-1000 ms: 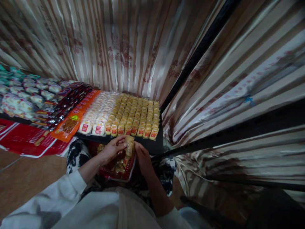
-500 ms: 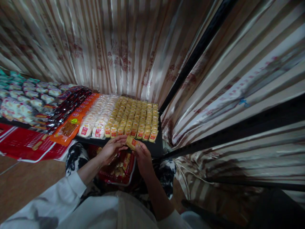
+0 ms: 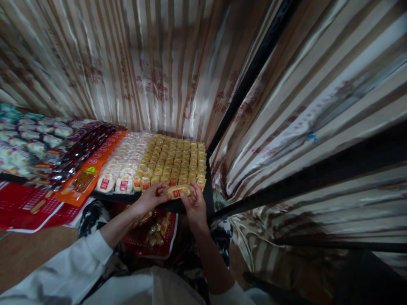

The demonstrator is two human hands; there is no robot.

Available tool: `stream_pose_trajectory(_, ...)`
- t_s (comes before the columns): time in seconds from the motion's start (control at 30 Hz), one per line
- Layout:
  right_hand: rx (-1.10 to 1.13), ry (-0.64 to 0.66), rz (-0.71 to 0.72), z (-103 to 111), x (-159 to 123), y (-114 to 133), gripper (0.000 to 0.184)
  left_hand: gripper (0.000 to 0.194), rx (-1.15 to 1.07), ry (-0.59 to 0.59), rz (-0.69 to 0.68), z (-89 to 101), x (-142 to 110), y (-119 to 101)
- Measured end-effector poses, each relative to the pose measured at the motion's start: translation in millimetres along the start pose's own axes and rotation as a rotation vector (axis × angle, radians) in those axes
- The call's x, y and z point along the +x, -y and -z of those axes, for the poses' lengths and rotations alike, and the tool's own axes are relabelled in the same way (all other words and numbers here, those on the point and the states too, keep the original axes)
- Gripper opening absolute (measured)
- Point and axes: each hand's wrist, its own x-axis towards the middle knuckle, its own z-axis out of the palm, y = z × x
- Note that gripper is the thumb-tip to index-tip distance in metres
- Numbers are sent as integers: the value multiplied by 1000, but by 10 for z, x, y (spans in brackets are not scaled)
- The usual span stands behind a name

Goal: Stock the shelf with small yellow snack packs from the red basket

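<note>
Both hands hold one small yellow wrapped snack packet [image 3: 178, 192] sideways at the front edge of a black tray [image 3: 190, 205]. My left hand [image 3: 152, 197] pinches its left end and my right hand [image 3: 194, 202] grips its right end. Just behind it stand rows of several like yellow packets [image 3: 178, 159] with red labels. Beside those lie rows of white wrapped packets [image 3: 127, 161]. Below my hands, on my lap, sits a red bag [image 3: 149, 233] with more yellow packets in it.
Left of the tray lie orange packs [image 3: 85, 176], dark red packs [image 3: 73, 146] and white-green packs [image 3: 22, 140], with a red printed sheet [image 3: 28, 207] hanging in front. Striped shiny curtains [image 3: 152, 63] with black poles [image 3: 251, 72] close in the back and right.
The packet has gone from upright over the red bag up and forward to the tray's front edge, turned sideways. Both hands travelled with it.
</note>
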Motion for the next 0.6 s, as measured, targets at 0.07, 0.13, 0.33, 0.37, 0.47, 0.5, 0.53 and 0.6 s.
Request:
stream_pose_trajectory(0.07, -109, 11, 40, 62, 42, 87, 67, 40, 136, 26, -67, 2, 29, -69)
stream_pose_trajectory(0.13, -243, 74, 89, 120, 65, 178, 66, 44, 264, 41, -149, -7, 49, -166)
stream_pose_trajectory(0.33, -297, 200, 132, 148, 99, 294, 65, 57, 465, 178, -226, -115, 118, -361)
stream_pose_trajectory(0.37, -245, 182, 128, 148, 124, 278, 63, 60, 479, 180, -239, -129, 138, -367)
stream_pose_trajectory(0.47, -173, 0, 155, 207, 269, 198, 52, 64, 456, 176, -264, -136, 247, -372)
stream_pose_trajectory(0.5, -208, -101, 177, 248, 336, 166, 49, 63, 433, 177, -270, -129, 304, -376)
stream_pose_trajectory(0.53, -265, -202, 198, 298, 410, 132, 48, 62, 407, 181, -276, -120, 373, -383)
stream_pose_trajectory(0.6, -386, -354, 219, 405, 561, 58, 49, 60, 351, 170, -295, -103, 540, -409)
